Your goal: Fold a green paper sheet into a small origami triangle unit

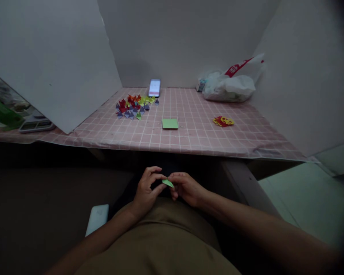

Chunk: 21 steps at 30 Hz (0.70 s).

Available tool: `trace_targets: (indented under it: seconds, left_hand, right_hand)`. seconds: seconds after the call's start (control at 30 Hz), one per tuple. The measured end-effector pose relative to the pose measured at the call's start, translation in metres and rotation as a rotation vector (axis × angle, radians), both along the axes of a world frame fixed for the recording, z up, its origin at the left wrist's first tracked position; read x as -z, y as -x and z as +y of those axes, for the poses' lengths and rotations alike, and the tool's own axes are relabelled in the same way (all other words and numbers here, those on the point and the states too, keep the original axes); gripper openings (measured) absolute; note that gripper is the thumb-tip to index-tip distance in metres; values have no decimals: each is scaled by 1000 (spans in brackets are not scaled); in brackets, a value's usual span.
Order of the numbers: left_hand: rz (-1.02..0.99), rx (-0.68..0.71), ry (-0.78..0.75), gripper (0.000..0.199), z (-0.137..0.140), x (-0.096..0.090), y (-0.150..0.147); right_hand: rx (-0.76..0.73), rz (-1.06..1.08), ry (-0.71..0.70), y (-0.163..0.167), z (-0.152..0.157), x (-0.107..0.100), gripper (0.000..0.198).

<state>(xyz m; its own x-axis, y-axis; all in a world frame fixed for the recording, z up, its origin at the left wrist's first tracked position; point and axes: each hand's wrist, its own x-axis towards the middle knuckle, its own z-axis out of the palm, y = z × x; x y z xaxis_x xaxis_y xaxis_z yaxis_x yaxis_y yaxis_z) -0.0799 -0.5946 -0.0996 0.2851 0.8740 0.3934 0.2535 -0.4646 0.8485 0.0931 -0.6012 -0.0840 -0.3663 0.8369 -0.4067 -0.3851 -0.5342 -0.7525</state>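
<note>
A small piece of folded green paper (pixel 168 183) is pinched between both hands, below the front edge of the table. My left hand (pixel 148 188) grips its left side between thumb and fingertips. On the other side, my right hand (pixel 186 187) pinches the paper's upper right with thumb and finger. A stack of green paper squares (pixel 170 123) lies on the table straight ahead. Farther left stand several small folded paper figures (pixel 134 107) in red, orange, yellow, purple and green.
A lit phone (pixel 154 88) leans at the back of the pink checked table (pixel 195 133). To the right are red and yellow ring-like pieces (pixel 223 121) and a white plastic bag (pixel 232 88). White panels border the table. A pale flat device (pixel 98 218) lies beside my left arm.
</note>
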Motion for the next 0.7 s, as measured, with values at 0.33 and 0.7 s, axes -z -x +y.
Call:
trace_targets:
  seconds: [0.33, 0.7]
  left_hand:
    - [-267, -28, 573, 17, -1, -5, -2]
    - [-386, 47, 634, 29, -2, -3, -4]
  right_hand:
    - [-14, -245, -321, 5, -5, 0, 28]
    - [93, -371, -450, 7, -5, 3, 18]
